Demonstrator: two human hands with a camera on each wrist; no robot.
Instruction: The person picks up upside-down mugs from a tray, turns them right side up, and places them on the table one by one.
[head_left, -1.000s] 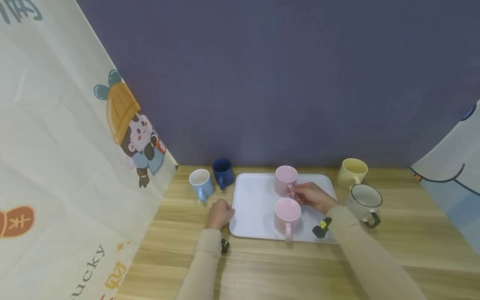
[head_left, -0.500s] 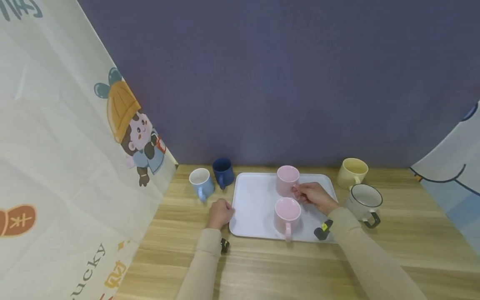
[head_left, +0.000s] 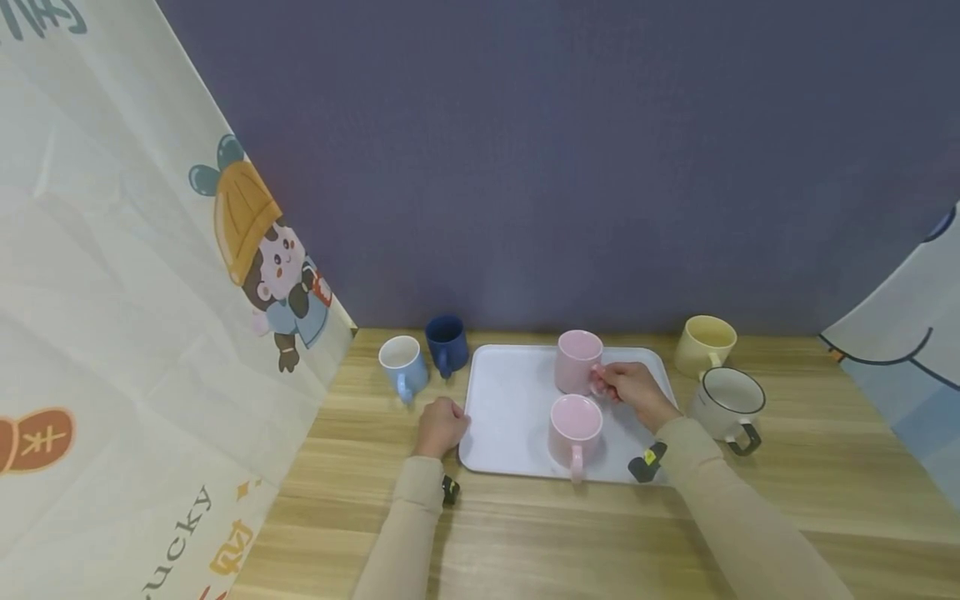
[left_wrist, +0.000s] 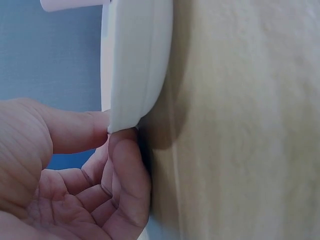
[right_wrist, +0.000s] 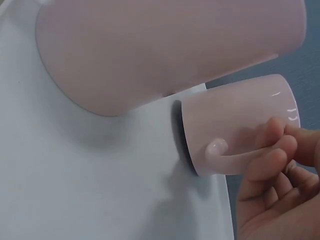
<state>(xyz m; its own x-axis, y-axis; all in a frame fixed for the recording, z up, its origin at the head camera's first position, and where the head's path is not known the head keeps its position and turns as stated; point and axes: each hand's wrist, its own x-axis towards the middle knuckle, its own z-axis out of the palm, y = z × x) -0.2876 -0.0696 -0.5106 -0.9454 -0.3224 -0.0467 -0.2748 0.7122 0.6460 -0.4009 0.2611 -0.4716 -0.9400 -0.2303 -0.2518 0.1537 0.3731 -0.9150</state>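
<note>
My left hand is at the left edge of a white tray; in the left wrist view its thumb and index finger pinch the tray's rim. Two pink mugs stand upright on the tray. My right hand pinches the handle of the back pink mug. In the right wrist view, thumb and fingers close around that mug's handle, and its base appears flat on or very near the tray. The front pink mug stands nearer to me, its handle pointing towards me.
On the wooden table, a light blue mug and a dark blue mug stand left of the tray. To its right are a yellow mug and a white mug with a black handle, close to my right forearm. A dark wall rises behind.
The back pink mug has shifted slightly to the right across the tray, with my right hand holding its handle. My left hand stays at the tray's edge.
</note>
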